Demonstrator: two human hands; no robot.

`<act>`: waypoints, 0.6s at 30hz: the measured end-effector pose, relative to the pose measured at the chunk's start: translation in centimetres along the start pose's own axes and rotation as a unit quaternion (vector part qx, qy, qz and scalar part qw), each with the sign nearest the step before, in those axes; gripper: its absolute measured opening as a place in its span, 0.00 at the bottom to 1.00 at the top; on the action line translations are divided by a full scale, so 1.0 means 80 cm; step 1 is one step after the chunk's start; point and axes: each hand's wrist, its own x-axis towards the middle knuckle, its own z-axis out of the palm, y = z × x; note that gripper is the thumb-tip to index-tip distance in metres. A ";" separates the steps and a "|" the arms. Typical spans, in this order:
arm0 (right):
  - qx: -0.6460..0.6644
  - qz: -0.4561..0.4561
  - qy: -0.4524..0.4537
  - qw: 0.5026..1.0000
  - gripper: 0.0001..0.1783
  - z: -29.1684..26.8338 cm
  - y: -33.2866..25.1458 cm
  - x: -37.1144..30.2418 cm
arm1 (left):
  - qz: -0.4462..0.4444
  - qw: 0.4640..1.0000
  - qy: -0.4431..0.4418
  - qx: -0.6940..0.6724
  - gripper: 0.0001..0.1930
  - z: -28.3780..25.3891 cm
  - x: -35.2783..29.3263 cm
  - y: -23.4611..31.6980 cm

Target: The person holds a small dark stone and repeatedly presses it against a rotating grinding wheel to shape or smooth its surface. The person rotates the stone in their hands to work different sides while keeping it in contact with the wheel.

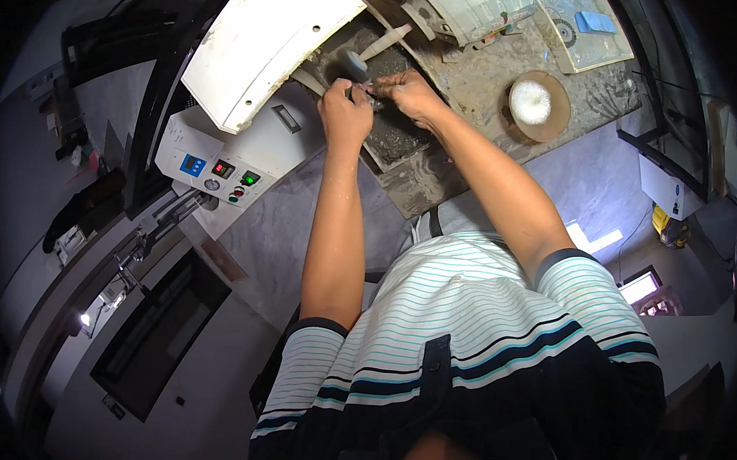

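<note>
My left hand [345, 116] and my right hand [413, 97] come together just below a round grey polishing wheel [352, 64]. Both are closed, fingertips pinched around a small, dark, shiny piece whose kind I cannot make out; the fingers cover most of it. The wheel sits on a pale tapered spindle [387, 43] and looks blurred. From here I cannot tell whether the piece touches it. Under the hands lies a dark, grimy tray [396, 148] with wet-looking grit.
A white machine cover [266, 45] rises left of the hands, above a control panel [213, 172] with lit displays. On the dirty bench to the right stands a brown bowl [558, 115] of white foam. Farther back are a clear plastic container [480, 15] and a blue piece [594, 23].
</note>
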 end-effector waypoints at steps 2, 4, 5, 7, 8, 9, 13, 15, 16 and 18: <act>0.016 -0.006 -0.005 1.000 0.08 -0.001 0.001 -0.005 | 0.032 0.999 -0.005 -0.032 0.13 -0.001 -0.006 -0.001; 0.027 -0.013 -0.016 0.999 0.07 -0.006 0.005 -0.008 | 0.058 0.997 0.013 -0.038 0.12 0.002 -0.009 -0.001; 0.026 -0.012 -0.014 0.999 0.07 -0.008 0.007 -0.006 | 0.084 0.995 0.033 -0.043 0.12 0.004 -0.010 -0.001; 0.020 0.000 -0.013 1.000 0.07 -0.006 0.003 -0.005 | 0.025 0.999 0.011 -0.045 0.11 0.008 -0.007 -0.006; 0.019 0.002 -0.013 1.000 0.07 -0.004 0.003 -0.004 | -0.032 0.998 -0.011 -0.046 0.11 0.010 -0.003 -0.008; 0.008 -0.003 0.002 1.000 0.08 -0.003 0.006 0.001 | -0.031 0.998 -0.010 -0.046 0.11 0.015 0.006 -0.018; -0.032 -0.008 0.020 0.999 0.12 -0.003 -0.001 0.016 | -0.185 0.928 -0.079 -0.314 0.08 0.022 0.025 -0.033; -0.051 -0.010 0.028 0.998 0.13 -0.003 -0.008 0.019 | -0.248 0.870 -0.084 -0.417 0.06 0.020 0.026 -0.031; -0.071 -0.013 0.034 0.997 0.13 -0.001 -0.012 0.019 | -0.289 0.843 -0.096 -0.442 0.06 0.019 0.025 -0.035; -0.088 -0.023 0.036 0.995 0.13 -0.002 -0.016 0.018 | -0.368 0.781 -0.121 -0.489 0.06 0.017 0.022 -0.036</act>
